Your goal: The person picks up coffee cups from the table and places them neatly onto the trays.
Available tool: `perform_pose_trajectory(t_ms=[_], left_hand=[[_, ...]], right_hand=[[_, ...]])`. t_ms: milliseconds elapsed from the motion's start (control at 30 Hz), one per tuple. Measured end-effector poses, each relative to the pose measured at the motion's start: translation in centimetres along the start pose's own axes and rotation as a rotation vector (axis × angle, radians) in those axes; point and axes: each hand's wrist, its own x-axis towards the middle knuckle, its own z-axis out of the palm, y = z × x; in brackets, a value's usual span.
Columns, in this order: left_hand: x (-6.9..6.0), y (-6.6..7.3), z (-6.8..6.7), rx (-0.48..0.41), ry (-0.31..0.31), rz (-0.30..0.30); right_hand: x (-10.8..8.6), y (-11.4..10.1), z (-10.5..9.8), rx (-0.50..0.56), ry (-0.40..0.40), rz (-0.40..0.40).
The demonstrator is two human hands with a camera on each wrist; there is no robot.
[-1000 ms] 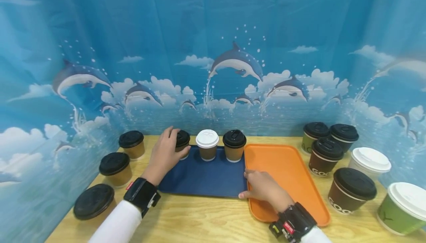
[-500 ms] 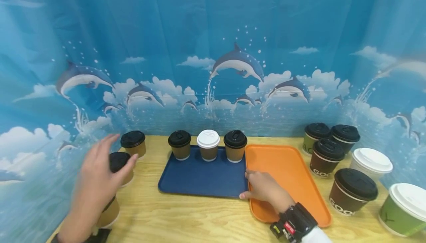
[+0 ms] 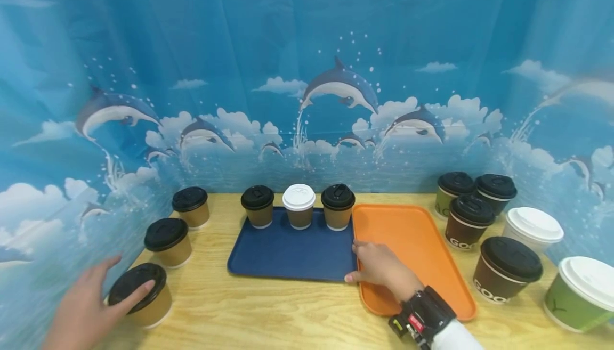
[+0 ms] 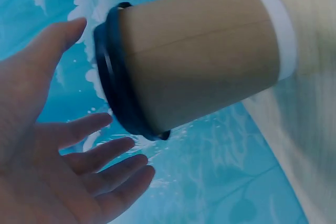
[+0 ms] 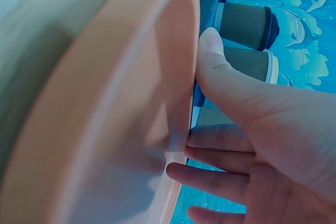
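Note:
My left hand (image 3: 83,307) is beside the nearest paper coffee cup (image 3: 152,307) at the front left, which has a black lid and kraft-brown sides. In the left wrist view that cup stands on the table, and the thumb and spread fingers are around its lid (image 4: 113,72) with a gap showing. My right hand (image 3: 381,269) rests where the dark blue tray (image 3: 288,257) meets the orange tray (image 3: 403,233). Its thumb and fairly straight fingers touch the rims there. Along the blue tray's back edge stand a black-lidded cup (image 3: 260,217), a white-lidded cup (image 3: 299,218) and another black-lidded cup (image 3: 337,216).
Two more black-lidded brown cups, a middle one (image 3: 174,249) and a far one (image 3: 194,214), line the left side. Several larger cups stand right of the orange tray, among them a dark brown cup (image 3: 496,281) and a green cup (image 3: 578,304). A dolphin-print curtain (image 3: 307,73) surrounds the table.
My left hand has left the black-lidded cup at the blue tray's back left corner and swung left and nearer, to the front left cup. My right hand has stayed on the trays.

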Motion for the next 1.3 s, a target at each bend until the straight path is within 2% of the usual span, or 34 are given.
perform_pose_trajectory(t_ms=[133, 300, 467, 733, 933, 1000, 1067, 1167, 1300], left_hand=[[0.1, -0.4, 0.5, 0.004, -0.056, 0.01], [0.2, -0.4, 0.8, -0.012, -0.092, 0.007], [0.2, -0.2, 1.0, -0.033, -0.089, 0.037], [-0.1, 0.0, 1.1, -0.038, -0.091, 0.023], [-0.1, 0.2, 0.8, -0.042, -0.19, -0.012], [-0.1, 0.4, 0.6, -0.04, -0.199, -0.009], [-0.1, 1.0, 0.4, -0.032, -0.172, 0.007], [-0.1, 2.5, 0.0, -0.024, -0.08, 0.061], [-0.2, 6.5, -0.3, -0.057, 0.049, 0.161]], right_hand=[[0.2, 0.0, 0.0, -0.012, -0.005, 0.008], [0.3, 0.0, 0.1, -0.017, -0.008, 0.013], [0.3, 0.1, 0.1, -0.017, -0.012, 0.012], [0.4, 0.2, 0.2, -0.014, -0.007, 0.015], [0.4, 0.1, 0.2, -0.007, -0.004, 0.025], [0.4, 0.1, 0.2, -0.008, -0.004, 0.026], [0.4, 0.1, 0.2, -0.012, -0.003, 0.023], [0.4, 0.0, 0.1, -0.014, -0.004, 0.018], [0.2, 0.1, 0.2, -0.002, -0.002, 0.017]])
